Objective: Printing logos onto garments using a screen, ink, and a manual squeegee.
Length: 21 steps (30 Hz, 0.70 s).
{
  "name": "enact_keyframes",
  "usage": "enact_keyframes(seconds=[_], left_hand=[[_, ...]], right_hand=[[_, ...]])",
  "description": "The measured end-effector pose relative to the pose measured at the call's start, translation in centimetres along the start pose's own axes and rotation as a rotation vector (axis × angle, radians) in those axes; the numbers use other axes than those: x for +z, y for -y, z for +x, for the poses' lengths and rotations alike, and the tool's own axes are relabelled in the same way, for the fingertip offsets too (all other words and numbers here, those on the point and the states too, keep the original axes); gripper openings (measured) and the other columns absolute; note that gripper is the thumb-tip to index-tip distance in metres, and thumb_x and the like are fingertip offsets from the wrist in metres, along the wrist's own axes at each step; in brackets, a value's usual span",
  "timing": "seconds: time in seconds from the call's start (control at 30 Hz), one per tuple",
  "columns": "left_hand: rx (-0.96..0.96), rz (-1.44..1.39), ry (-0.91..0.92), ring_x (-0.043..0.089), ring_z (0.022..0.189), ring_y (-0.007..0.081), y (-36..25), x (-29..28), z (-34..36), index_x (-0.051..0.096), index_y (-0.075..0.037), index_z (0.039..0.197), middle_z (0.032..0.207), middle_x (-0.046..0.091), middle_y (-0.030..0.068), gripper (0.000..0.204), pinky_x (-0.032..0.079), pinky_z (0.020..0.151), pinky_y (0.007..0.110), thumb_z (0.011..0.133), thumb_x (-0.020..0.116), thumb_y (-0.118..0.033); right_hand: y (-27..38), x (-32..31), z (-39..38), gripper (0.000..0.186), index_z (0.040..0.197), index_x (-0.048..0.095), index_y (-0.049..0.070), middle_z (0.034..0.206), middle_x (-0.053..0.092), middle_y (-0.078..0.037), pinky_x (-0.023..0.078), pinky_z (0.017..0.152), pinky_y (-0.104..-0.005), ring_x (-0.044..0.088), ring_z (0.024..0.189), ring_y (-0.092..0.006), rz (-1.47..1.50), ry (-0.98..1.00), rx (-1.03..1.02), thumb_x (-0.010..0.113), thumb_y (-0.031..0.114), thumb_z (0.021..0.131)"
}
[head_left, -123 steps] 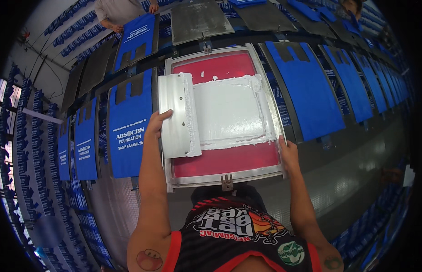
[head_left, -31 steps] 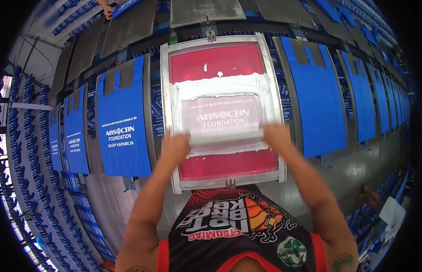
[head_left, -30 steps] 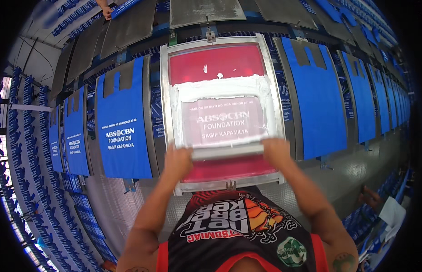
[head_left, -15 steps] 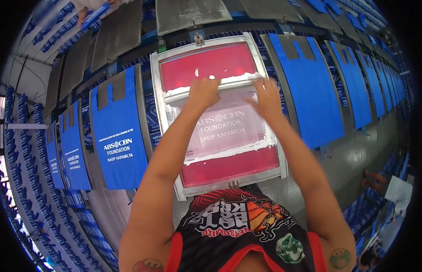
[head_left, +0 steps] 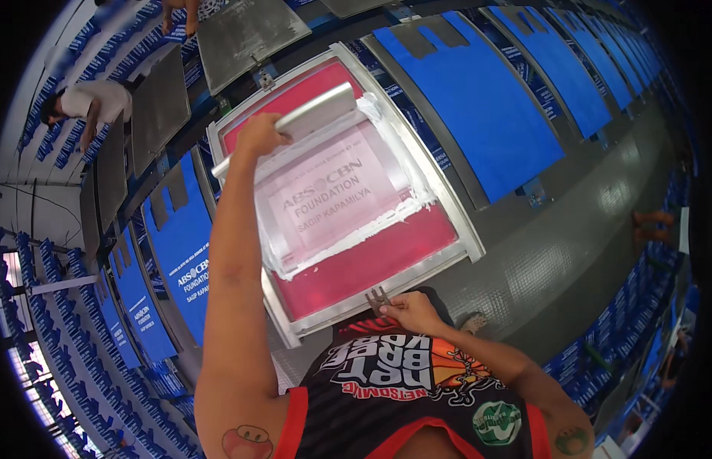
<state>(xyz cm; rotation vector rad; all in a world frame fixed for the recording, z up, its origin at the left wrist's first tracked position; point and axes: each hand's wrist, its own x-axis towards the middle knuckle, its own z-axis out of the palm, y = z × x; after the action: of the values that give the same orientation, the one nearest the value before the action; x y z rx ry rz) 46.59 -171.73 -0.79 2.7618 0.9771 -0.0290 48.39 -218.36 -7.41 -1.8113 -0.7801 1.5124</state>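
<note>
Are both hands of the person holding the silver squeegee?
No, only the left hand holds the squeegee; the right hand is at the metal bracket on the frame.

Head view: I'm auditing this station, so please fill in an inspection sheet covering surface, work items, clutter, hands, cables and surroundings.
Surface: dark board beyond the frame, with pale smears; what lies under the frame is mostly hidden.
Work items: metal frame with a red screen and a pale lettered window; silver squeegee across its far part.
Clutter: white paste in uneven ridges around the window.
Hands: left hand grips the squeegee; right hand is at the bracket on the frame's near edge, grip unclear.
Cables: thin dark lines, probably cables, by the left wall.
Surroundings: blue bags laid flat on boards either side; person in a pale top at upper left.
</note>
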Motion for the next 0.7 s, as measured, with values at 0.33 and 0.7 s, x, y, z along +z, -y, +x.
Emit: enact_keyframes(seconds=[0.33, 0.7], left_hand=[[0.002, 0.142, 0.080, 0.064, 0.095, 0.0320, -2.2, -0.9, -1.5, 0.069, -0.011, 0.104, 0.101, 0.068, 0.0157, 0.046, 0.049, 0.082, 0.042, 0.064, 0.079, -0.031], [-0.062, 0.037, -0.183, 0.063, 0.082, 0.0306, -16.6, 11.0, -24.4, 0.064, -0.014, 0.101, 0.090, 0.065, 0.0091, 0.030, 0.051, 0.070, 0.044, 0.072, 0.058, -0.007]], right_hand=[[1.0, 0.4, -0.7, 0.022, 0.091, 0.070, -0.003, 0.075, 0.071, -0.008, 0.050, 0.060, -0.0239, 0.063, 0.062, -0.0087, 0.289, 0.061, -0.111, 0.063, 0.018, 0.087], [-4.2, 1.9, 2.8, 0.019, 0.092, 0.071, -0.002, 0.077, 0.071, -0.006, 0.049, 0.059, -0.0223, 0.061, 0.061, -0.0062, 0.218, 0.021, -0.013, 0.064, 0.015, 0.088]])
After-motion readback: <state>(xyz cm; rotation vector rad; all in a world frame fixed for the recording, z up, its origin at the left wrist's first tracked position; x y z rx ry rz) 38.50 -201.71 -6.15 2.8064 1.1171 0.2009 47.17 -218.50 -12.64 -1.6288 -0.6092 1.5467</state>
